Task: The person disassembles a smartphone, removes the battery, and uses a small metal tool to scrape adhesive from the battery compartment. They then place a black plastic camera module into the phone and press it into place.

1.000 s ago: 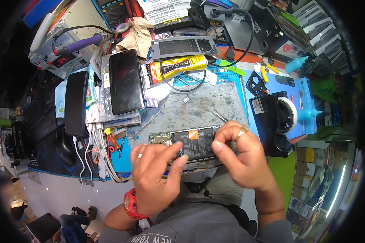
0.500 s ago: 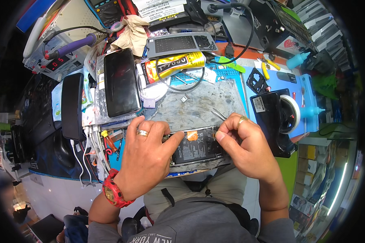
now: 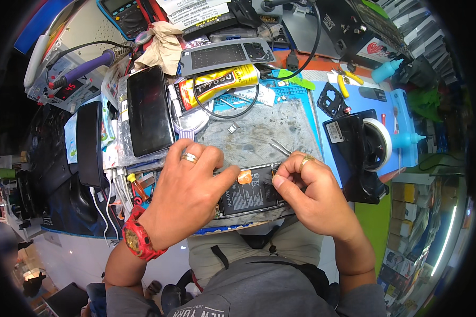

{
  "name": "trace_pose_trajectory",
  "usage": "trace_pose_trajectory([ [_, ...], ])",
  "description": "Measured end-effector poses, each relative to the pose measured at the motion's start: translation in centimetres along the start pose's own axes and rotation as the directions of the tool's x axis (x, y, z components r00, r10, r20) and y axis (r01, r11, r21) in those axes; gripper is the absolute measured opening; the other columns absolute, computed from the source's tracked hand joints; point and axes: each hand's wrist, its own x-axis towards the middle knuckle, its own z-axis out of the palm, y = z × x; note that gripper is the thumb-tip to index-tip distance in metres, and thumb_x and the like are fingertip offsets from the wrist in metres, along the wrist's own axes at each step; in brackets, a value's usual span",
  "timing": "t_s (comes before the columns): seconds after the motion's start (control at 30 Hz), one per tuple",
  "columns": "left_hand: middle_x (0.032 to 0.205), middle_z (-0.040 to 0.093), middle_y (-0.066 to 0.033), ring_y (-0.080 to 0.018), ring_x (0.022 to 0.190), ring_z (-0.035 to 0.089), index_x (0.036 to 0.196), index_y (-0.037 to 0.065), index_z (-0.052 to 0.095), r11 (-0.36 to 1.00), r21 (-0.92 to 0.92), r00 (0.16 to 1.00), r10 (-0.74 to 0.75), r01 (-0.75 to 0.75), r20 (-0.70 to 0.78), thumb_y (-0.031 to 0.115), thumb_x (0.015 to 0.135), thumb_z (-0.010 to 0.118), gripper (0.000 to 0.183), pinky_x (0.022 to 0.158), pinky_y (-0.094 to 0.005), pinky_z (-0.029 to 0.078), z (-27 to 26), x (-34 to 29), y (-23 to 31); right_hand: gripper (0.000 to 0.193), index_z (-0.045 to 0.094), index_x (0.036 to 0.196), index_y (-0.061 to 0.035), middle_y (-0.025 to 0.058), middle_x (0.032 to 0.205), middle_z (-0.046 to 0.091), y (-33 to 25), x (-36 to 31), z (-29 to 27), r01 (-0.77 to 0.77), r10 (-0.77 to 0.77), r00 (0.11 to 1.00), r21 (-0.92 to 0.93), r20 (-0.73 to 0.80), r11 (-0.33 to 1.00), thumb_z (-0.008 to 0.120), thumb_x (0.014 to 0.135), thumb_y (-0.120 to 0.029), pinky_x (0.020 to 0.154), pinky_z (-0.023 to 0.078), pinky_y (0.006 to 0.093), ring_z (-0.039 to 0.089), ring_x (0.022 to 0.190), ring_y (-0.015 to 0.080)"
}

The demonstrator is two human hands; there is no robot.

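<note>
An opened phone (image 3: 251,195) lies along the counter's (image 3: 232,229) near edge, on a grey mat (image 3: 280,121). The left hand (image 3: 188,187) covers the phone's left end; whether its grip is closed, I cannot tell. The right hand (image 3: 320,198) pinches thumb and forefinger together at the right end. Tweezers (image 3: 280,149) show just beyond. A yellow tube (image 3: 217,87) lies past the mat's far edge.
</note>
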Motion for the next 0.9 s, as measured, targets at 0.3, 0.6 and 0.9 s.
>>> trace_pose_trajectory([
  [0.3, 0.103, 0.058, -0.0064, -0.0292, 0.101, 0.06, 0.117, 0.014, 0.083, 0.991, -0.055, 0.99, 0.126, -0.122, 0.064, 0.0, 0.079, 0.073, 0.042, 0.106, -0.0488, 0.046, -0.5, 1.8, -1.3, 0.019, 0.071, 0.099, 0.0046, 0.0168, 0.091, 0.072, -0.7, 0.6, -0.2, 0.015, -0.009, 0.998, -0.097, 0.068, 0.995, 0.071, 0.104, -0.014, 0.074, 0.057, 0.0412, 0.072, 0.078, 0.027],
  [0.6, 0.099, 0.057, -0.005, -0.0286, 0.101, 0.059, 0.112, 0.017, 0.087, 0.957, -0.196, 0.954, 0.246, -0.212, 0.169, -0.002, 0.079, 0.072, 0.04, 0.102, -0.0452, 0.044, -1.2, 4.1, -4.1, 0.024, 0.074, 0.099, 0.0038, 0.019, 0.078, 0.072, -3.0, 3.3, -0.5, -0.063, 0.11, 0.957, -0.178, 0.269, 0.982, 0.068, 0.102, -0.019, 0.073, 0.056, 0.0467, 0.074, 0.074, 0.036],
  [0.9, 0.097, 0.057, -0.0049, -0.0284, 0.1, 0.059, 0.112, 0.02, 0.089, 0.94, -0.235, 0.938, 0.292, -0.246, 0.188, -0.003, 0.078, 0.071, 0.045, 0.098, -0.0417, 0.042, -1.2, 4.6, -5.1, 0.025, 0.077, 0.098, 0.0036, 0.023, 0.08, 0.075, -2.0, 4.1, 1.2, -0.073, 0.111, 0.974, -0.189, 0.198, 0.979, 0.074, 0.102, -0.021, 0.076, 0.058, 0.0494, 0.077, 0.078, 0.0393],
])
